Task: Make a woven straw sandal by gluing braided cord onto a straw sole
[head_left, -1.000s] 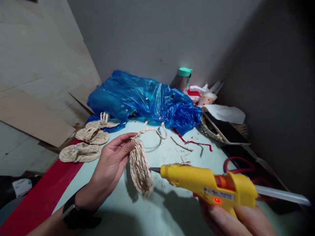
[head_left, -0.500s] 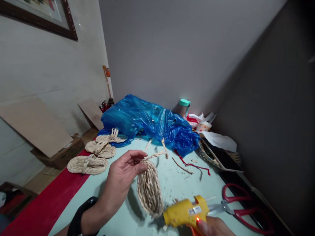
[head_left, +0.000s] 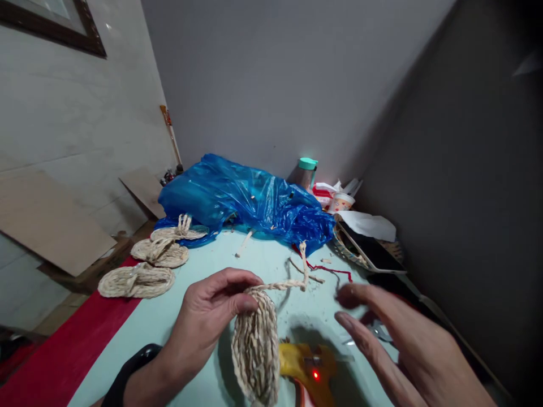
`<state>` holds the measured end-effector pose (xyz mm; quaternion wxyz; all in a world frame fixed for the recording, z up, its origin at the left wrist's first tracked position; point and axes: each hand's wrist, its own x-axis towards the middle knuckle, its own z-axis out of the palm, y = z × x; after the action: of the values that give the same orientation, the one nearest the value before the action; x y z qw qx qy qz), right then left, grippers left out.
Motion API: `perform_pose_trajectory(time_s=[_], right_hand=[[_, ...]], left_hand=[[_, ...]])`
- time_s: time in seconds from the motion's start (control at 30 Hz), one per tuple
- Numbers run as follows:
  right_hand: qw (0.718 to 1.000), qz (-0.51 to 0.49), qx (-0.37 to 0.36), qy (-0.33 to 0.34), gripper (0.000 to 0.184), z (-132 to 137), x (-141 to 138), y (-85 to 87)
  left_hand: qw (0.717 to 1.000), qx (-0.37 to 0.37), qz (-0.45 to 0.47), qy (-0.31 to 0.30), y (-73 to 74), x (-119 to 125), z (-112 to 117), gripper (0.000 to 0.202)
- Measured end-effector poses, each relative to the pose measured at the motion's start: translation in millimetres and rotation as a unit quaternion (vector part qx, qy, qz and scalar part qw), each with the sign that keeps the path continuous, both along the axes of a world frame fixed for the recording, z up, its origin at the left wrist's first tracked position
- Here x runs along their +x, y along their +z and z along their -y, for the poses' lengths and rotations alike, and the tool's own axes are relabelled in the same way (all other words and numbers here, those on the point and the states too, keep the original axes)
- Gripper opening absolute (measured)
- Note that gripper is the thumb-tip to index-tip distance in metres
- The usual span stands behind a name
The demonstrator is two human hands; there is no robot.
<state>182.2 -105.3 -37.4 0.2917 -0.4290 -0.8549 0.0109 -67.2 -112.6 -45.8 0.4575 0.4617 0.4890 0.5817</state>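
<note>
Off the glue gun (head_left: 296, 362), now on the surface (head_left: 212, 257), has come my right hand (head_left: 428, 356): empty, thumb and fingers parted, near the loose braid (head_left: 288, 285). My left hand (head_left: 207, 316) pinches the woven sole (head_left: 255, 350) by its top end; I'd keep that grip firm, the braid's root snug.

The left hand (head_left: 206, 316) wears a black wristband (head_left: 132, 370)

An oval sole (head_left: 255, 353) of cream straw braid is held up by its top end, its ridged face showing; a loose braid tail (head_left: 280, 286) runs right, then bends upward. The yellow glue gun (head_left: 294, 360), red light glowing, lies partly behind it.
</note>
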Motion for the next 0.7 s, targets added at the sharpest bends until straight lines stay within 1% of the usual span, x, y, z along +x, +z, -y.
perform_pose_trajectory(time_s=[0.03,0.07,0.13,0.17,0.27,0.37,0.4,0.5,0.57,0.7], right_hand=[[0.999,-0.018,0.047,0.008,0.031,-3.0,-7.4,4.2],[0.997,-0.021,0.063,0.035,0.036,-5.6,-15.4,6.2],[0.995,-0.026,0.044,0.091,0.035,-9.0,-30.8,3.6],[0.992,-0.043,0.031,0.114,0.029,-9.7,-36.7,-0.1],[0.983,-0.088,0.009,0.163,0.02,-8.0,-42.7,-12.6],[0.983,-0.069,-0.028,0.169,0.018,-4.1,-35.5,-19.7],[0.983,-0.066,-0.025,0.168,0.019,-3.3,-32.6,-20.8],[0.985,-0.044,0.017,0.168,0.024,-3.6,-27.3,-23.2],[0.985,-0.009,0.042,0.168,0.028,-5.0,-27.0,-24.9],[0.982,0.051,0.075,0.165,0.029,-5.9,-29.7,-29.5]], left_hand=[[1.0,-0.004,-0.006,-0.01,-1.4,0.4,-0.1,0.019],[1.0,-0.007,-0.01,-0.018,-2.9,0.7,-0.1,0.019],[0.999,-0.014,-0.02,-0.036,-6.2,1.0,0.1,0.018],[0.999,-0.015,-0.025,-0.046,-7.9,1.3,0.1,0.018],[0.996,-0.029,-0.029,-0.073,-13.2,2.6,-0.3,0.019],[0.994,-0.063,-0.026,-0.08,-18.4,4.1,-1.7,0.022],[0.994,-0.076,-0.029,-0.077,-19.9,4.3,-2.2,0.023],[0.992,-0.094,-0.06,-0.061,-23.5,4.5,-2.9,0.023],[0.992,-0.081,-0.082,-0.052,-25.0,4.8,-3.1,0.019],[0.992,-0.058,-0.102,-0.037,-28.8,5.8,-4.6,0.016]])
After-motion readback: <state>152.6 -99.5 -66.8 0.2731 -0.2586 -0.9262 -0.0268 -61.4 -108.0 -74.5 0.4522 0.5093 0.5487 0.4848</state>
